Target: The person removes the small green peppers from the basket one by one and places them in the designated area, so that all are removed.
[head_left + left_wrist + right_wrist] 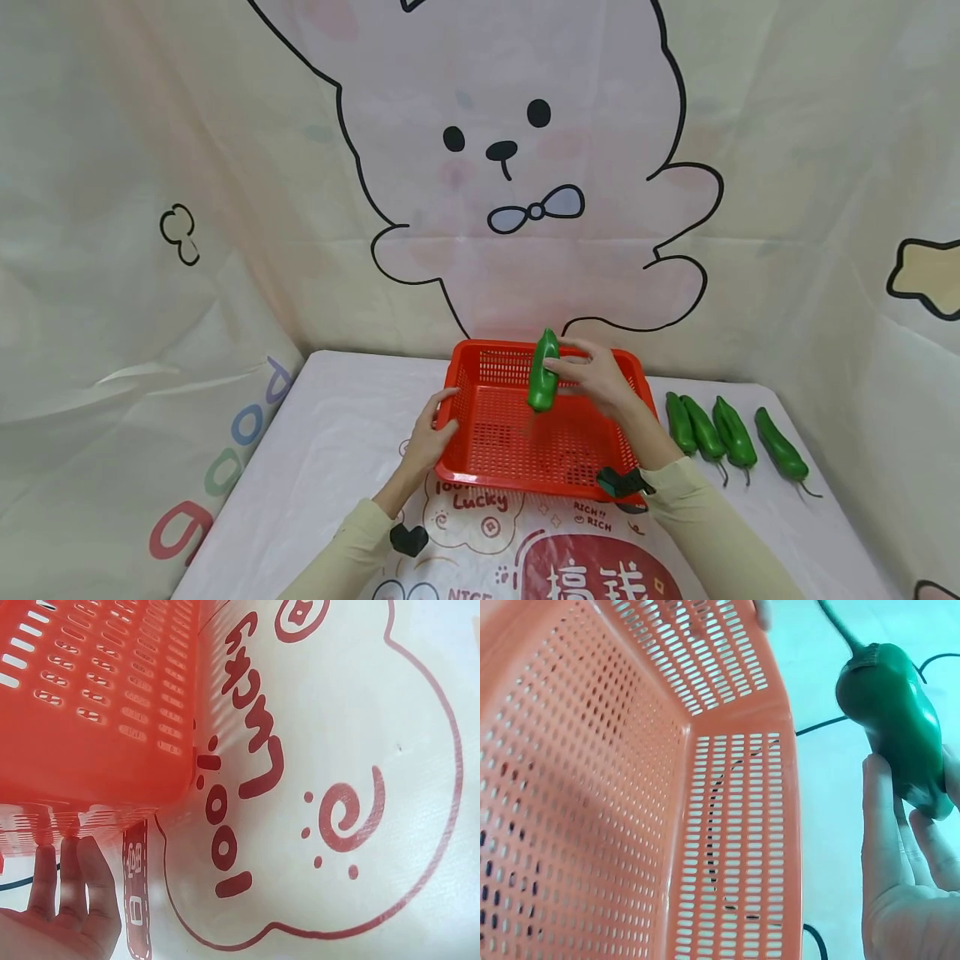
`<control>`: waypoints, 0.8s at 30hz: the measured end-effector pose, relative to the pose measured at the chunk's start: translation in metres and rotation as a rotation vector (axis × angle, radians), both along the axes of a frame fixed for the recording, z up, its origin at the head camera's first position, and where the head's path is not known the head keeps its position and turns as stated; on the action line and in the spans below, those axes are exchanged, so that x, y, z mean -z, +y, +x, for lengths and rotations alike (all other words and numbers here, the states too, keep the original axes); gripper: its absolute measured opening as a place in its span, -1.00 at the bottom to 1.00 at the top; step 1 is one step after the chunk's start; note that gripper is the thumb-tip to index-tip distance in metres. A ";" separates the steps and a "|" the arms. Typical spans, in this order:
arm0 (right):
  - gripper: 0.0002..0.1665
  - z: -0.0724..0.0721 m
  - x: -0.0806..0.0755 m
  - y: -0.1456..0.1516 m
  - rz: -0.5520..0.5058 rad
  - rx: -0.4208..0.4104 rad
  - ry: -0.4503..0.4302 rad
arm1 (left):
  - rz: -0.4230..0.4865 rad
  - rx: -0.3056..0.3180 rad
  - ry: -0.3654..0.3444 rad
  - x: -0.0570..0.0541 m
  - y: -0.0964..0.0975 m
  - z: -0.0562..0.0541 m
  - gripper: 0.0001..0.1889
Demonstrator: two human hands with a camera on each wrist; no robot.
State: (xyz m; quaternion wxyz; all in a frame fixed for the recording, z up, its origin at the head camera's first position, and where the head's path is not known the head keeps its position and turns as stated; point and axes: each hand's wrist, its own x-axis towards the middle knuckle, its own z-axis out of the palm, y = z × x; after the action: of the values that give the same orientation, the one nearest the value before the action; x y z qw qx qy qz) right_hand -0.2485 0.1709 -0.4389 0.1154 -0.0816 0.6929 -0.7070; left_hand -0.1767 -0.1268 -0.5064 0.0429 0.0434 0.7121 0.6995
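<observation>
A red plastic basket [517, 479] with slotted walls stands on the table. At its left side, my left hand [429, 435] grips the rim; in the left wrist view, fingers [94, 877] of that hand touch the outside of the wall [90, 769]. Above the basket, my right hand [596, 382] holds a green pepper [543, 375] between thumb and fingers. The right wrist view shows this pepper [896, 724] with its stem pointing away from the palm. Nothing lies in the visible part of the basket.
Several more green peppers [735, 433] lie in a row right of the basket. The table has a white printed cover [337, 433] with red lettering. Behind it hangs a cartoon-printed cloth [600, 275], and similar cloth flanks both sides.
</observation>
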 end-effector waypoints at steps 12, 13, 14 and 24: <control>-0.29 0.023 0.009 0.036 -0.001 0.057 -0.042 | 0.002 -0.019 0.001 0.017 0.000 -0.005 -0.43; -0.29 0.025 0.010 0.039 0.003 0.055 -0.041 | 0.000 -0.017 -0.001 0.017 -0.001 -0.006 -0.43; -0.29 0.027 0.011 0.042 0.009 0.059 -0.041 | 0.005 -0.016 -0.014 0.014 -0.001 -0.005 -0.42; -0.28 0.040 0.015 0.068 0.068 0.091 -0.037 | -0.001 0.004 -0.007 0.001 0.000 0.000 -0.44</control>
State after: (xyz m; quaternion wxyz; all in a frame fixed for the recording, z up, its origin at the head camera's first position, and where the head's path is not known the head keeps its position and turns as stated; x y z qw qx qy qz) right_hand -0.2083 0.2389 -0.4534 0.0986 -0.0329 0.7173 -0.6889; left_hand -0.1768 -0.1269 -0.5078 0.0467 0.0425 0.7123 0.6990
